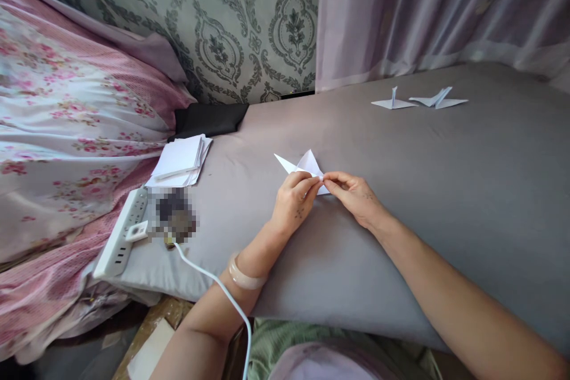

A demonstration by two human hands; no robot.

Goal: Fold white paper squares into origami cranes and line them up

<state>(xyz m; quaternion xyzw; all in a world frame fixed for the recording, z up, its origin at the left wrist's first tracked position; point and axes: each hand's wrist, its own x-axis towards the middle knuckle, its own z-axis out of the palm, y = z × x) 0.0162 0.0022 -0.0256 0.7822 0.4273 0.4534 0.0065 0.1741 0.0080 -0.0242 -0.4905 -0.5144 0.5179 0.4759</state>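
A partly folded white paper shape (305, 164) lies on the grey bed cover (445, 178) in the middle of the view. My left hand (294, 202) pinches its near edge with closed fingers. My right hand (354, 195) meets it from the right, its fingertips also pinched on the same paper edge. Both hands touch each other at the fold. A pale bangle (244, 276) sits on my left wrist.
Two finished folded paper figures (394, 102) (439, 99) rest at the far right. A stack of white sheets (180, 160) lies left, near a black cushion (209, 120). A white power strip (122, 231) and cable (222, 294) lie near left. Floral bedding (66, 130) is at the left; a curtain (423, 6) hangs behind.
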